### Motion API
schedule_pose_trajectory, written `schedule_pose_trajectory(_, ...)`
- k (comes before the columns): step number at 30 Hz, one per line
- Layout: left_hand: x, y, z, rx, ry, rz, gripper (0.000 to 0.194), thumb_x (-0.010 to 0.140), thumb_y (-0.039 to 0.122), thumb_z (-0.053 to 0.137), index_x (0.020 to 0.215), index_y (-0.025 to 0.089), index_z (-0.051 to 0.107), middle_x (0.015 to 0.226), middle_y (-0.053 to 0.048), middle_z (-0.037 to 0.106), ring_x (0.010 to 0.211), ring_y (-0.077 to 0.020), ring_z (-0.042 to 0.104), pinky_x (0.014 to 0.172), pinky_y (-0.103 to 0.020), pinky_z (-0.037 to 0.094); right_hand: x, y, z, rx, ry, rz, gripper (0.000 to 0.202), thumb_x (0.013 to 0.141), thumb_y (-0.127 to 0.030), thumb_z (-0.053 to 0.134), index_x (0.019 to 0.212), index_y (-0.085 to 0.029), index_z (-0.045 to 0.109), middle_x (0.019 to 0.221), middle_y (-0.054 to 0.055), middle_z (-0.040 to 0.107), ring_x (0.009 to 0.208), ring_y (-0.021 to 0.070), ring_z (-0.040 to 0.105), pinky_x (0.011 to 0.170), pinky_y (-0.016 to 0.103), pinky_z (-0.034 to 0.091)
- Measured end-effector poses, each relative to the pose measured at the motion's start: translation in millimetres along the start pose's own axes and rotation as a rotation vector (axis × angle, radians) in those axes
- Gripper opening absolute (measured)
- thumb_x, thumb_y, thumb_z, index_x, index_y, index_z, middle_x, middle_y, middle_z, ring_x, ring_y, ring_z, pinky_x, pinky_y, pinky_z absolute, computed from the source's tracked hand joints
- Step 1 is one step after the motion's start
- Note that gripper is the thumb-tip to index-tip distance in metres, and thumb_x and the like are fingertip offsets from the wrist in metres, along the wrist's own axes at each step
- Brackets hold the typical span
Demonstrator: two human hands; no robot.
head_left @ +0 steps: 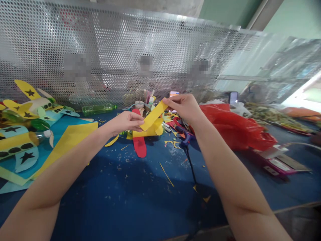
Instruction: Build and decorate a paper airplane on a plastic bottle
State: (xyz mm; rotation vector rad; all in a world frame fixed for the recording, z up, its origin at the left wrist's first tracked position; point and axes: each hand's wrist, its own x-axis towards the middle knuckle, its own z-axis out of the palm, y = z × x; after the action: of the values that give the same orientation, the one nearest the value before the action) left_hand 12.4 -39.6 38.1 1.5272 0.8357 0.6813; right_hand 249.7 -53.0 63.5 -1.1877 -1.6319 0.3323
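Observation:
A yellow paper strip (pixel 154 116) is stretched at a slant between my two hands, above the blue table. My left hand (pixel 129 121) pinches its lower left end. At the upper right end, my right hand (pixel 182 105) grips the strip between thumb and fingers. Behind and below the strip lies a toy plane with a yellow body (pixel 147 133) and a red wing (pixel 139 147), partly hidden by the strip and my left hand. A purple glue gun (pixel 186 135) with a black cord rests just below my right hand.
Bottle planes (pixel 21 147) with starred wings and yellow sheets (pixel 72 134) lie at left. A green bottle (pixel 97 109) stands behind them. Paper scraps (pixel 173 144) litter the middle. At right are a red plastic bag (pixel 235 124) and a magenta box (pixel 276 165). A perforated metal screen (pixel 120 43) rises behind.

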Motion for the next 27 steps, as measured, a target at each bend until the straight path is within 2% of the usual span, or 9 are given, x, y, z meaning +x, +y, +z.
schedule_pose_trajectory(7,7,-8,-3.9,0.017,0.011,0.034,0.009,0.087,0.009,0.065,0.084,0.014,0.072,0.084,-0.002,0.074,0.080,-0.0121,0.072,0.091,-0.034,0.056,3,5,7,-0.045,0.028,0.006,0.024,0.078,-0.038,0.070,0.077,-0.016,0.078,0.058,0.001,0.066,0.050,0.0114,0.057,0.049,0.024,0.043)
schedule_pose_trajectory(14,6,-4,-3.2,0.026,0.037,0.006,0.012,0.087,0.006,0.063,0.082,0.013,0.072,0.079,-0.001,0.074,0.073,-0.0097,0.070,0.091,-0.033,0.055,2,4,10,-0.023,0.031,-0.043,0.021,0.078,-0.036,0.069,0.078,-0.017,0.079,0.057,0.000,0.064,0.051,0.0109,0.055,0.049,0.023,0.043)
schedule_pose_trajectory(19,9,-9,-5.5,0.036,0.036,-0.003,0.009,0.086,0.007,0.065,0.085,0.013,0.072,0.081,-0.001,0.074,0.074,-0.0105,0.070,0.093,-0.036,0.055,0,2,5,0.033,-0.029,-0.029,0.023,0.076,-0.040,0.072,0.080,-0.018,0.079,0.069,0.003,0.071,0.057,0.0122,0.059,0.054,0.025,0.048)
schedule_pose_trajectory(23,12,-14,-5.2,0.060,0.020,-0.008,0.010,0.085,0.007,0.066,0.087,0.014,0.073,0.081,0.000,0.073,0.075,-0.0104,0.070,0.094,-0.038,0.054,2,7,-1,0.035,-0.014,-0.010,0.017,0.075,-0.034,0.072,0.078,-0.017,0.077,0.071,0.003,0.072,0.061,0.0136,0.062,0.059,0.026,0.051)
schedule_pose_trajectory(27,11,-13,-6.2,0.060,-0.014,-0.006,0.009,0.086,0.010,0.066,0.090,0.015,0.072,0.086,-0.001,0.074,0.079,-0.0106,0.070,0.095,-0.037,0.053,4,7,-2,-0.090,-0.015,-0.047,0.014,0.078,-0.028,0.068,0.076,-0.016,0.074,0.068,0.003,0.069,0.062,0.0145,0.061,0.061,0.028,0.049)
